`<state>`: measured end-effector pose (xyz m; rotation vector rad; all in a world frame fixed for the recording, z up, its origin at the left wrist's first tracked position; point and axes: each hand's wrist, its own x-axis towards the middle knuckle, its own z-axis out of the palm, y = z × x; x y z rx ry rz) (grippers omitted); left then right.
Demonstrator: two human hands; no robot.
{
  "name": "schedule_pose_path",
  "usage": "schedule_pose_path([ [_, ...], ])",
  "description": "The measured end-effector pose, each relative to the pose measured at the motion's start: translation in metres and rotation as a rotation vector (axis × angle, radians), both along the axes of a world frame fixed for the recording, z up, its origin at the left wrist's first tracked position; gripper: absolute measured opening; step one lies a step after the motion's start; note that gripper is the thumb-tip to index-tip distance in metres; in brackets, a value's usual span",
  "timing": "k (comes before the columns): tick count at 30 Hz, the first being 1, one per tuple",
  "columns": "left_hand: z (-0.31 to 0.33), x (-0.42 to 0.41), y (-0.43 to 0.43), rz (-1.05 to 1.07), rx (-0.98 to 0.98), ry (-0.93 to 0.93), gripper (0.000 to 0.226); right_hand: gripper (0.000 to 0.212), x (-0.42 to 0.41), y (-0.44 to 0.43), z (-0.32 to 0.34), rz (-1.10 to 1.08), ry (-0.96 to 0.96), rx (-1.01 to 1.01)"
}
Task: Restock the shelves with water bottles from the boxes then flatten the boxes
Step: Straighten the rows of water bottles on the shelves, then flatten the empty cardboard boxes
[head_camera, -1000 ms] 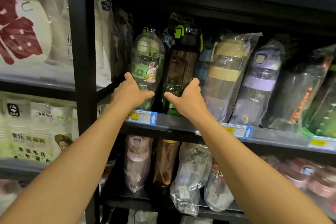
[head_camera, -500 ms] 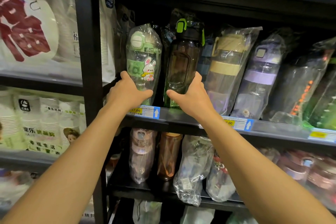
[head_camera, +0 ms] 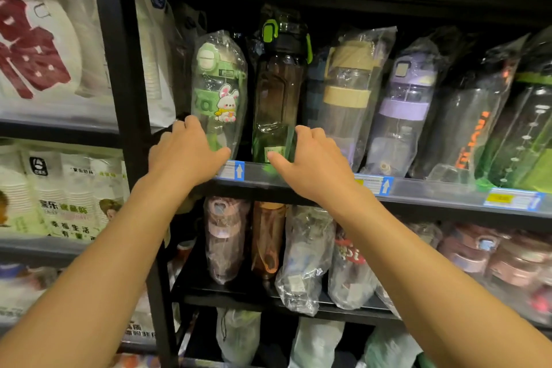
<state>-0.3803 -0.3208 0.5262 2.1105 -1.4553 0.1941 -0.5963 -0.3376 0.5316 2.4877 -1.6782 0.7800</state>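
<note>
Now, reaches up to the middle shelf with both arms. Wraps the left grip round the foot of the green bunny bottle, thumb across the front, fingers tucked round its left side. Curls the right grip round the base of the dark bottle with the green latch, thumb in front, fingers round the right flank. Holds both low, right at the shelf lip, just above the price tag. Stands each one upright, long axis rising straight up from its grip, with most of the height above the hold. Has them side by side at the left end of the row, very close; cannot tell whether touching. Looks like squaring up the front row, by this reckoning. Calls for a level push straight back, left grip on the left bottle, right on the right, no crossing. Risks a forward topple off the lip with the bases shoved and the tops lagging. Shows no boxes anywhere, with flattening probably well ahead.
</note>
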Motion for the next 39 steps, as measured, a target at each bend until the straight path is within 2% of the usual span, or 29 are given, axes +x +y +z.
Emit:
schedule_pose_path([
  [4, -0.001, -0.027, 0.038, 0.012, 0.022, -0.158, 0.065, 0.061, -0.018, 0.024, -0.008, 0.028, 0.173, -0.115],
  [9, -0.017, -0.069, 0.09, 0.067, 0.017, -0.198, 0.059, 0.061, -0.042, 0.048, -0.037, 0.152, 0.264, -0.17],
  [16, -0.084, -0.135, 0.146, 0.242, 0.186, -0.183, 0.057, 0.057, -0.08, 0.062, -0.111, 0.429, 0.329, -0.047],
  [21, -0.171, -0.168, 0.186, 0.366, 0.407, 0.008, 0.05, 0.062, -0.101, 0.068, -0.184, 0.615, 0.408, 0.155],
  [24, -0.231, -0.185, 0.214, 0.454, 0.508, 0.07, 0.048, 0.054, -0.106, 0.082, -0.233, 0.651, 0.494, 0.178],
  [27, -0.29, -0.195, 0.239, 0.541, 0.628, 0.18, 0.051, 0.043, -0.108, 0.093, -0.281, 0.705, 0.503, 0.344],
  [33, -0.425, -0.207, 0.281, 0.565, 0.734, 0.481, 0.045, 0.036, -0.111, 0.109, -0.401, 0.656, 0.621, 0.588],
  [39, -0.597, -0.235, 0.305, 0.519, 1.017, 0.676, 0.054, 0.06, -0.124, 0.117, -0.561, 0.569, 0.809, 0.778],
])
